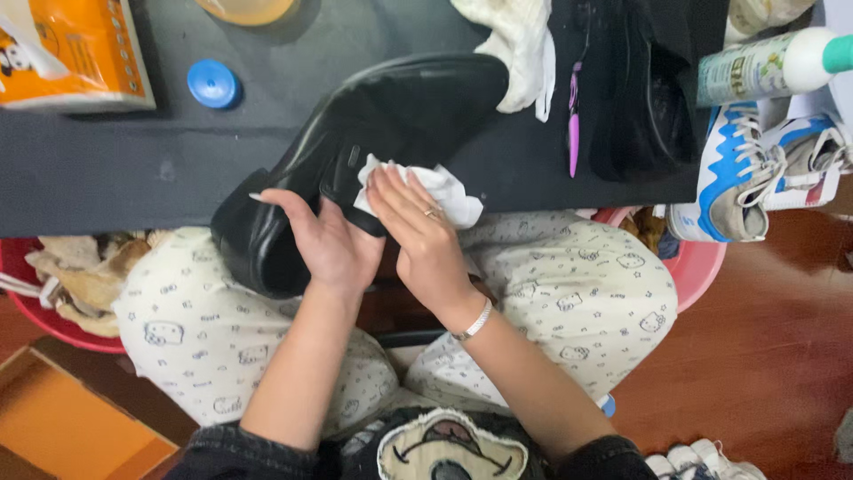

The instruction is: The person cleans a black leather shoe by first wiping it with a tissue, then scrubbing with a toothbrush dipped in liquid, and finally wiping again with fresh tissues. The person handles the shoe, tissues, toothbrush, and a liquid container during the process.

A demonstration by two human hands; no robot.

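A black leather shoe (391, 116) lies tilted across the near edge of a dark table (133, 169), its heel over my lap. My left hand (324, 240) grips the shoe near the heel and opening. My right hand (422, 236), with a ring and a silver bracelet, presses a crumpled white tissue (444, 191) against the shoe's side. A second black shoe (644, 98) rests on the table at the right, beside a purple-handled brush (574, 124).
On the table: an orange packet (71, 49), a blue cap (213, 84), a white cloth (520, 44), a white bottle with a green cap (773, 62). Blue-and-white sneakers (755, 169) lie right. Red basins (35, 293) flank my knees. An orange box (62, 427) sits on the floor.
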